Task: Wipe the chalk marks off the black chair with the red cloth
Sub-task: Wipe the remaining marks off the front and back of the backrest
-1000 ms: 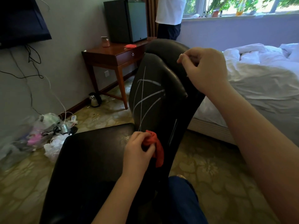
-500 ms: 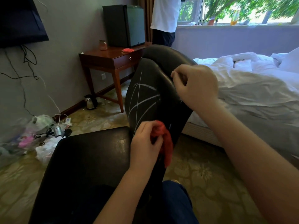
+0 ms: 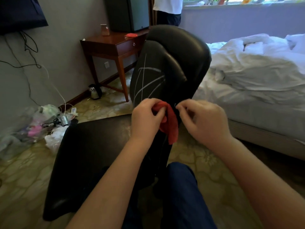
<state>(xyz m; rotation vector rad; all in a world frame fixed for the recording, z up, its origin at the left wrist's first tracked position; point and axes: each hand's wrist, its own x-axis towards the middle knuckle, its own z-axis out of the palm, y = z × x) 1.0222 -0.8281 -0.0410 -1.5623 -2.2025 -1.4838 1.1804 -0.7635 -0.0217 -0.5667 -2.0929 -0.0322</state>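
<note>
The black chair [image 3: 92, 156] stands in front of me, seat to the left and backrest [image 3: 178, 52] upright in the middle. White chalk marks [image 3: 148, 81] cross the backrest's inner face. My left hand [image 3: 145, 119] grips the bunched red cloth [image 3: 170, 124] at the base of the backrest, just under the marks, and part of the cloth hangs down. My right hand [image 3: 203, 121] hovers just right of the cloth with its fingers curled. Whether its fingertips touch the cloth is unclear.
A wooden side table [image 3: 113, 45] with a second red cloth [image 3: 130, 35] and a small fridge [image 3: 127, 14] stands behind the chair. A bed with white covers [image 3: 257, 76] fills the right. Bags and cables [image 3: 41, 123] litter the floor at left. A person [image 3: 168, 10] stands by the window.
My right hand has come down from the top of the backrest to beside the cloth. My left hand with the cloth has risen slightly along the backrest base.
</note>
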